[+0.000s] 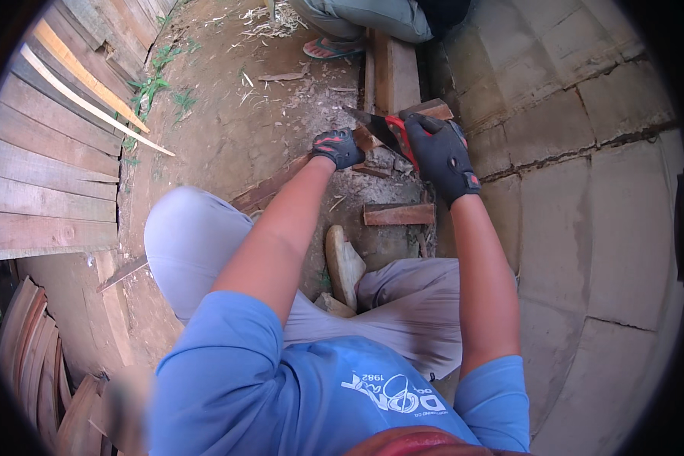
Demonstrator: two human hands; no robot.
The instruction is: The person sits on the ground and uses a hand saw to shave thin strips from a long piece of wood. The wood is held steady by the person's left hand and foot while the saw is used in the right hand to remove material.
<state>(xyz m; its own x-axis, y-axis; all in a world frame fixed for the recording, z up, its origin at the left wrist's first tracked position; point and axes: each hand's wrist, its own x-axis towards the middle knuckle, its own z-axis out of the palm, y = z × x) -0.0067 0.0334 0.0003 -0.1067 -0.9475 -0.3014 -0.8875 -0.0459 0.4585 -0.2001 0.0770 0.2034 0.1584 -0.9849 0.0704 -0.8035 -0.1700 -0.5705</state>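
Both your hands were gloved and close together, out ahead of your legs: your right hand (444,156) was wrapped around the red handle (400,137) of the saw (384,130), while your left hand (339,147) was curled, knuckles up, at the left end of the wood (365,139). Whether its fingers pinched the wood or only pressed on it, you could not tell from above. The saw looked light, its blade thin and probably springy, likely to bow under a sideways push; the handle was the place to hold it, as your right hand did. The wood seemed stiff, fairly light and rough rather than slippery, with edges that might splinter, so a firm hold at the end, clear of the blade, suited it best.

The saw lay between your hands, its tip pointing away from you and leftward, beyond your left hand. Its blade slanted across the wood or just beside it; contact was hard to judge. The wood sat just right of your left hand, near a greyish chunk (378,159). Closer to your shoe (345,266), a reddish block (399,215) lay well apart from both hands
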